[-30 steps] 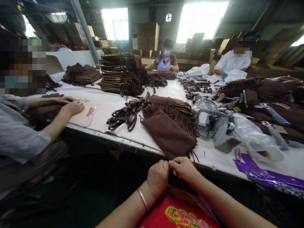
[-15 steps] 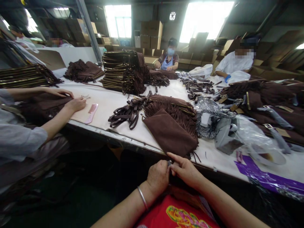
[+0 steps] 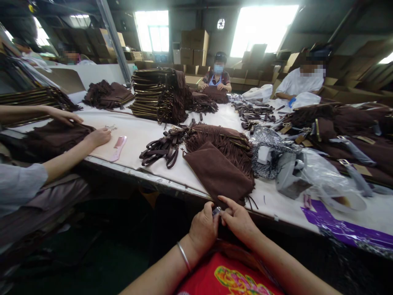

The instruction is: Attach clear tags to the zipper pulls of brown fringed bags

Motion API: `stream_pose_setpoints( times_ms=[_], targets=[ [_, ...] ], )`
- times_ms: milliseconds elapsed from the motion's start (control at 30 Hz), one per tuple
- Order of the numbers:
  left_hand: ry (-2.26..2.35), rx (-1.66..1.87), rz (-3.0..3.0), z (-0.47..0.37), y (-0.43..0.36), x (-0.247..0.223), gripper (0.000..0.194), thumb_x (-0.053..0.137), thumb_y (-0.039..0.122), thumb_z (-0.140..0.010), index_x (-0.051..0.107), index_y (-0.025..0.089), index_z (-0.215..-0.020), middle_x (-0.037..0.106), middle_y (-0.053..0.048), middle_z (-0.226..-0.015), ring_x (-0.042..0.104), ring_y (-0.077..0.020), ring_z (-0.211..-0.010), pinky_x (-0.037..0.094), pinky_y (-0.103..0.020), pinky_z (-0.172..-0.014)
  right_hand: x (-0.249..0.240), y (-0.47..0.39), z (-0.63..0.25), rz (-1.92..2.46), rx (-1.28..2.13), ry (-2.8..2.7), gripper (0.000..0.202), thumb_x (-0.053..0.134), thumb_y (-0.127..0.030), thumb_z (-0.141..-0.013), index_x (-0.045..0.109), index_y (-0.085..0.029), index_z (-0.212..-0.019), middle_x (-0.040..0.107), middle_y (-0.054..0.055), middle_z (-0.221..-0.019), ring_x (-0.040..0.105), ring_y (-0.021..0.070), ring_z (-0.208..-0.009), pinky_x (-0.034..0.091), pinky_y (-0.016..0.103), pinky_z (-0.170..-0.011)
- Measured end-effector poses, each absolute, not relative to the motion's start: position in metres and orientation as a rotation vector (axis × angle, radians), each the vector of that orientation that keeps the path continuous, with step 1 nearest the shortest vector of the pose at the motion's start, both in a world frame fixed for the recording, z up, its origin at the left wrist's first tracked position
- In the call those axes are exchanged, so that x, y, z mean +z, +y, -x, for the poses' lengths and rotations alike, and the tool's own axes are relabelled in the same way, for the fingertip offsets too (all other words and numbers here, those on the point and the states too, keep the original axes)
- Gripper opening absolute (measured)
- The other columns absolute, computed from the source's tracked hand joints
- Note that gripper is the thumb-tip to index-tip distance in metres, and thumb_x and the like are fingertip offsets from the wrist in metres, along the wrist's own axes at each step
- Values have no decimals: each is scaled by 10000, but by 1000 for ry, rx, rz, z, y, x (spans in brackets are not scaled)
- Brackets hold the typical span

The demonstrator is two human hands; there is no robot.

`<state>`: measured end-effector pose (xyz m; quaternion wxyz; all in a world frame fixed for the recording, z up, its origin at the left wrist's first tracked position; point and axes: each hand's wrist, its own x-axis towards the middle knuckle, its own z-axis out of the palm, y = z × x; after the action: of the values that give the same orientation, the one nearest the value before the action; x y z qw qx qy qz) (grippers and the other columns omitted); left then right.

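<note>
Hands [image 3: 203, 226] together pinch a small silvery piece [image 3: 216, 210] near the brown pouch [image 3: 219, 172].

Sm. silvery metal pc. [image 3: 216, 211] is at 6 o'clock, partly hidden, so exact shape unclear; it's just off the pouch's near corner. Brown suede-look pouch [image 3: 219, 172], closer to center, lies plain side up on table [image 3: 132, 141], w/ fringed stuff [image 3: 225, 137] partly under it; corners pt approx. 10, 12, 4 & 6 o'clock, thin gold-tone edge at 8.
</note>
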<state>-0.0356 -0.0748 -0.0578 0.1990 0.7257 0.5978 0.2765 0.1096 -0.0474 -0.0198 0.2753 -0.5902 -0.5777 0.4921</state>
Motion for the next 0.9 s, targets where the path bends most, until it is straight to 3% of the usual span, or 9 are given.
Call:
stream_pose_setpoints(
  times_ms=[167, 233, 300, 400, 633, 767, 900],
  targets=[
    [1670, 859, -2210, 37, -75, -65, 435, 345, 312, -981, 309, 142, -1380, 679, -140, -1070, 687, -225, -863, 560, -333, -734, -19, -48, -108, 1594, 1309, -1544, 566, 517, -236, -762, 521, -139, -1319, 581, -73, -511, 516, 127, -499, 435, 254, -569],
    [1637, 807, -2233, 39, -73, -62, 364, 319, 297, -987, 419, 162, -1309, 683, -117, -992, 674, -211, -831, 545, -314, -724, -16, -48, -106, 1595, 1317, -1537, 571, 513, -242, -766, 512, -134, -1327, 576, -74, -512, 500, 124, -486, 421, 250, -548],
    [1594, 733, -2206, 41, -72, -58, 316, 284, 286, -991, 557, 175, -1106, 670, -99, -911, 650, -201, -807, 521, -303, -727, -14, -49, -106, 1591, 1331, -1531, 585, 513, -249, -771, 493, -126, -1343, 566, -76, -513, 482, 121, -476, 410, 248, -535],
    [1542, 685, -2097, 41, -70, -52, 367, 258, 291, -992, 588, 182, -871, 651, -92, -865, 618, -194, -797, 485, -301, -744, -15, -52, -107, 1596, 1322, -1519, 598, 516, -264, -785, 472, -131, -1367, 552, -78, -526, 488, 127, -500, 414, 252, -549],
    [1395, 676, -1695, 42, -62, -43, 291, 379, 312, -947, 576, 166, -791, 625, -49, -775, 547, -154, -694, 402, -275, -645, -32, -62, -115, 1582, 1137, -1621, 536, 494, -247, -819, 496, -176, -1350, 504, -71, -589, 494, 134, -566, 421, 258, -601],
    [1195, 608, -1273, 42, -56, -33, 297, 447, 376, -895, 504, 175, -683, 479, 34, -598, 420, -100, -531, 322, -237, -509, -32, -69, -113, 1604, 1111, -1621, 544, 474, -241, -837, 461, -177, -1378, 494, -67, -613, 492, 138, -578, 428, 260, -613],
    [1059, 545, -921, 42, -58, -23, 347, 516, 522, -829, 492, 183, -755, 374, 92, -566, 286, -53, -432, 237, -199, -426, -30, -73, -110, 1633, 1095, -1622, 549, 473, -231, -842, 451, -173, -1387, 484, -67, -606, 495, 137, -575, 430, 259, -612]
  ],
)
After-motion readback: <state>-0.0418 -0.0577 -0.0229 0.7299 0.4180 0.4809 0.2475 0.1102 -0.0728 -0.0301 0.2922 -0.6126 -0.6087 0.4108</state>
